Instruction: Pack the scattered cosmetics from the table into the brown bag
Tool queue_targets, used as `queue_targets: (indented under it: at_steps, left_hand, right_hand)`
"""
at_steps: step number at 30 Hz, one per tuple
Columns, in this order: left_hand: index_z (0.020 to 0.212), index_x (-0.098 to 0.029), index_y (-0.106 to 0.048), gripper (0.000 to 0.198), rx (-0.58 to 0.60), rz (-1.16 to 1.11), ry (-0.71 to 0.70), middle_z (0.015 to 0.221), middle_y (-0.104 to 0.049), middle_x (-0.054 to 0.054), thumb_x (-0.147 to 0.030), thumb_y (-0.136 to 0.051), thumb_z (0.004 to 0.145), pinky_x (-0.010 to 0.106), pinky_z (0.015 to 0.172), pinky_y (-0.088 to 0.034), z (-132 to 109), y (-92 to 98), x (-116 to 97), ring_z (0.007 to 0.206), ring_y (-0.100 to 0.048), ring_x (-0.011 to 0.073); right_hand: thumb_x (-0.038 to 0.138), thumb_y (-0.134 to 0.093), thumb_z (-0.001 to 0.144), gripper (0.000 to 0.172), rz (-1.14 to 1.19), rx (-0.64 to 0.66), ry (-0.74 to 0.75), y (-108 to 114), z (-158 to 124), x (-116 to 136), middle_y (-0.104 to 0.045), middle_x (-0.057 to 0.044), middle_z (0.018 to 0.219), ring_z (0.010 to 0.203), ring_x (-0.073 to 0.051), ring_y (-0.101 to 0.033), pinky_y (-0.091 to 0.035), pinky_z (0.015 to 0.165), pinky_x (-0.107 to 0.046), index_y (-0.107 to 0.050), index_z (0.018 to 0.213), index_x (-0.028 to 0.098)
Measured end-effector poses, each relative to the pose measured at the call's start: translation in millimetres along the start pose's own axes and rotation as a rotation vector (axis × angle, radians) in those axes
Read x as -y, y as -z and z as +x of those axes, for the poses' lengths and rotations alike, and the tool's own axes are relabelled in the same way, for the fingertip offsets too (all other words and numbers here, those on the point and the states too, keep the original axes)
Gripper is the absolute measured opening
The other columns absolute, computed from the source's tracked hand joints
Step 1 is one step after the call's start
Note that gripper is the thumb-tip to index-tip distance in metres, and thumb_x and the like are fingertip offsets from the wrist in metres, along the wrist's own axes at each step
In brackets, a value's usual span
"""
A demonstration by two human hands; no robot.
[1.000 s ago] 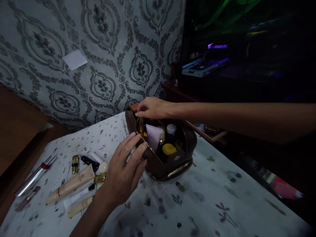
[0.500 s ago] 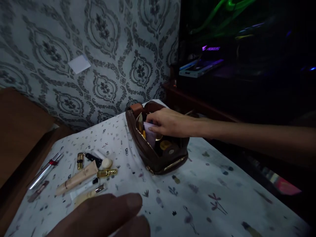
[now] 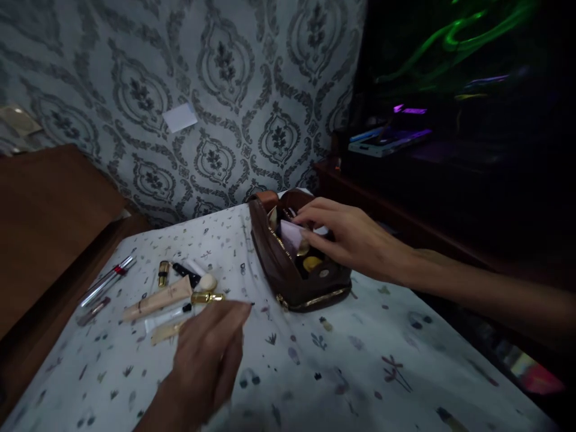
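A brown zip bag (image 3: 274,264) stands unzipped on the patterned cloth. My right hand (image 3: 355,237) reaches over its opening, thumb and fingers apart. A pale lilac tube (image 3: 291,234) shows inside the bag beside those fingertips. Near it in the bag lies a round yellow item (image 3: 311,264). My left hand (image 3: 207,348) hovers over the cloth with its fingers curled together; what they hold, if anything, is hidden. Just beyond it are cosmetics: a beige tube (image 3: 157,298), a gold-coloured stick (image 3: 207,297) and a slim clear tube with a black cap (image 3: 166,318).
At the cloth's left lies a silver and red tube (image 3: 108,282). A small gold and black container (image 3: 163,273) and a round pale item (image 3: 207,282) sit among the cosmetics. Brown furniture (image 3: 49,222) borders the left, and patterned wallpaper (image 3: 225,66) rises behind.
My right fingers have spread and come away from their earlier grasp at the lilac tube. My left hand has moved further into view, toward the cosmetics. The view has shifted left.
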State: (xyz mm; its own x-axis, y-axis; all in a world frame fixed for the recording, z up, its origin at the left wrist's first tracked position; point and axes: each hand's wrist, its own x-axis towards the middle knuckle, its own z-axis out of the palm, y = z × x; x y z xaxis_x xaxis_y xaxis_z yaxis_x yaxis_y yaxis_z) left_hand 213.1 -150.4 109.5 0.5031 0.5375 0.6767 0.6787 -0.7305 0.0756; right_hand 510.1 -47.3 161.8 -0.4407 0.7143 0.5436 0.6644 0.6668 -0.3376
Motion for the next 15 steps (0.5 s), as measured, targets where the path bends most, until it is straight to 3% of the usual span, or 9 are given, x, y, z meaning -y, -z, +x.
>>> queue_targets:
  at_steps: [3,6,10,15]
  left_hand:
    - [0.119,-0.019,-0.059,0.029,0.094,0.017,-0.001,0.103,-0.073,0.010,-0.008,-0.047,0.095,0.027,0.070,-0.055,-4.9,-22.3,19.0,0.091,-0.071,0.0189]
    - [0.110,-0.018,-0.060,0.024,0.206,0.042,0.079,0.102,-0.071,0.010,-0.008,-0.043,0.096,0.030,0.075,-0.056,-27.7,-31.6,42.0,0.092,-0.069,0.0203]
    - [0.111,-0.017,-0.061,0.026,0.228,0.095,0.134,0.106,-0.069,0.011,-0.010,-0.041,0.097,0.036,0.085,-0.054,-51.5,-26.1,64.5,0.100,-0.065,0.0226]
    - [0.109,-0.017,-0.062,0.025,0.210,0.241,0.370,0.105,-0.068,0.012,-0.019,-0.039,0.101,0.041,0.092,-0.050,-59.9,-9.0,108.9,0.103,-0.061,0.0248]
  right_hand:
    - [0.027,-0.047,0.097,0.024,-0.008,-0.051,0.104,-1.2,-17.0,15.2,-0.068,-0.011,0.117,0.103,-0.023,-0.068,-0.056,0.086,-0.036,-0.069,0.106,0.021]
    - [0.023,-0.051,0.097,0.021,-0.023,-0.116,0.260,-9.5,-33.8,28.8,-0.069,-0.010,0.118,0.106,-0.022,-0.069,-0.058,0.085,-0.034,-0.066,0.111,0.026]
    - [0.016,-0.056,0.094,0.028,0.050,-0.142,0.379,-38.6,-53.4,49.8,-0.071,-0.009,0.113,0.100,-0.020,-0.071,-0.060,0.084,-0.030,-0.063,0.119,0.028]
    - [0.017,-0.051,0.095,0.024,0.258,0.042,0.282,-92.6,-68.8,75.3,-0.073,-0.008,0.107,0.097,-0.021,-0.073,-0.062,0.077,-0.030,-0.068,0.109,0.026]
